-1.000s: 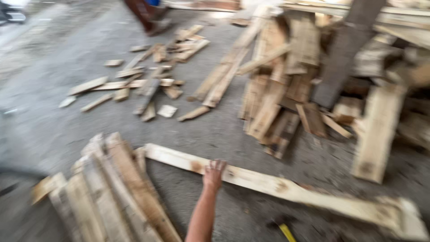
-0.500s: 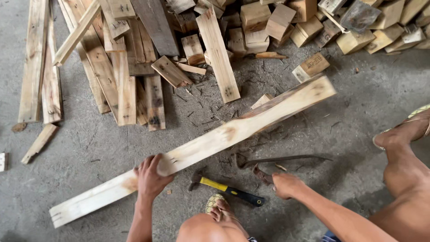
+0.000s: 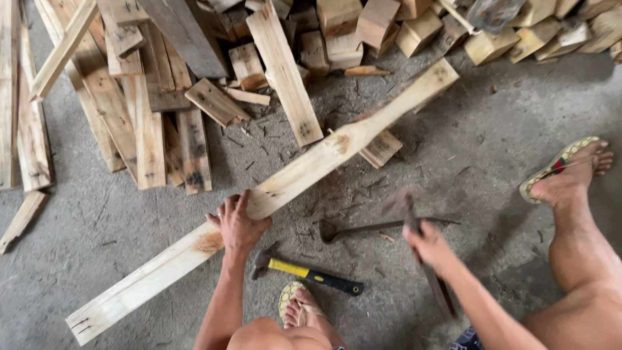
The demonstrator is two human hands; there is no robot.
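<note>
A long pale wooden plank lies diagonally on the concrete floor, from lower left to upper right. My left hand presses down on it near its middle, fingers spread. My right hand grips a dark metal pry bar, blurred with motion, lifted off the floor. A claw hammer with a yellow and black handle lies on the floor between my hands. A second curved iron bar rests flat beside it.
Piles of pallet boards and short wood blocks fill the top of the view. My sandalled feet are at the bottom centre and far right. Splinters litter the floor.
The view swung from the distant piles down to the plank. My left hand stayed on the plank while my right hand picked the pry bar up off the floor.
</note>
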